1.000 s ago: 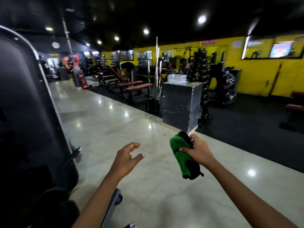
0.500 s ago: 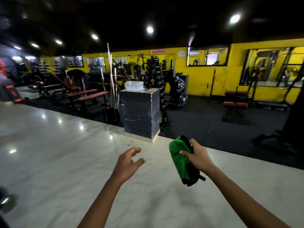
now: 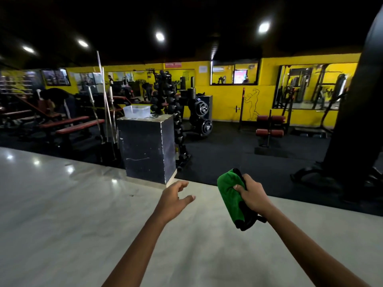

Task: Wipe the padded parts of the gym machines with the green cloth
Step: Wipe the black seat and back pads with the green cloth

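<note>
The view is swinging right past the black box [image 3: 148,149] toward far padded rollers [image 3: 269,132], no pad being wiped, the right hand [image 3: 251,195] gripping the green cloth [image 3: 229,195], left hand [image 3: 175,198] loose and empty.

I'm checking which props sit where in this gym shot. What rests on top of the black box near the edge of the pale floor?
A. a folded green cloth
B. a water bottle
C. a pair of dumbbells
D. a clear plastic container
D: a clear plastic container sits on top of the black box, while the green cloth is gripped in the right hand.
</note>
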{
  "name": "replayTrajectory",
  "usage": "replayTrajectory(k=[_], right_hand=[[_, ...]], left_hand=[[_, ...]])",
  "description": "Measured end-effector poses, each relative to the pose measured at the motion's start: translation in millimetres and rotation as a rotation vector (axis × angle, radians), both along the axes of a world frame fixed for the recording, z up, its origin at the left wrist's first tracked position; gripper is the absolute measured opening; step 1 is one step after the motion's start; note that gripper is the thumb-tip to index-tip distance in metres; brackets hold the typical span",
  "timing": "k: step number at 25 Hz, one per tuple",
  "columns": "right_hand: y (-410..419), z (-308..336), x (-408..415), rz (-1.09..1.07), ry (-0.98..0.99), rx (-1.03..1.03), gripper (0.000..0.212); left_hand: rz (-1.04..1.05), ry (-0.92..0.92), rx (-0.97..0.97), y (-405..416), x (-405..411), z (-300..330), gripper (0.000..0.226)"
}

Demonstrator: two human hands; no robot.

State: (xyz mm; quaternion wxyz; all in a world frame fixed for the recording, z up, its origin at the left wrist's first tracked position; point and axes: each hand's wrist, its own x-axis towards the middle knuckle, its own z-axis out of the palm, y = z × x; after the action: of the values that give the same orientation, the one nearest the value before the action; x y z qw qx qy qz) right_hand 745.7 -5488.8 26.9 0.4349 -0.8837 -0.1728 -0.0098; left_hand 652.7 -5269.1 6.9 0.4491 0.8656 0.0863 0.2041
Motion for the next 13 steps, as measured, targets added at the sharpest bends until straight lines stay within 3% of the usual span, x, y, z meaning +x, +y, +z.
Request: replayTrajectory(k=[6, 13], right_hand=[[7, 23, 120, -0.018, -0.033, 0.004, 0.024], [105, 2, 209, 0.071, 0.011, 0.010, 0.030]], left_hand=[[-0.010, 0.004, 0.009, 11, 112, 6, 0.050], [0.110, 0.038, -0.006, 108, 179, -3, 0.047]])
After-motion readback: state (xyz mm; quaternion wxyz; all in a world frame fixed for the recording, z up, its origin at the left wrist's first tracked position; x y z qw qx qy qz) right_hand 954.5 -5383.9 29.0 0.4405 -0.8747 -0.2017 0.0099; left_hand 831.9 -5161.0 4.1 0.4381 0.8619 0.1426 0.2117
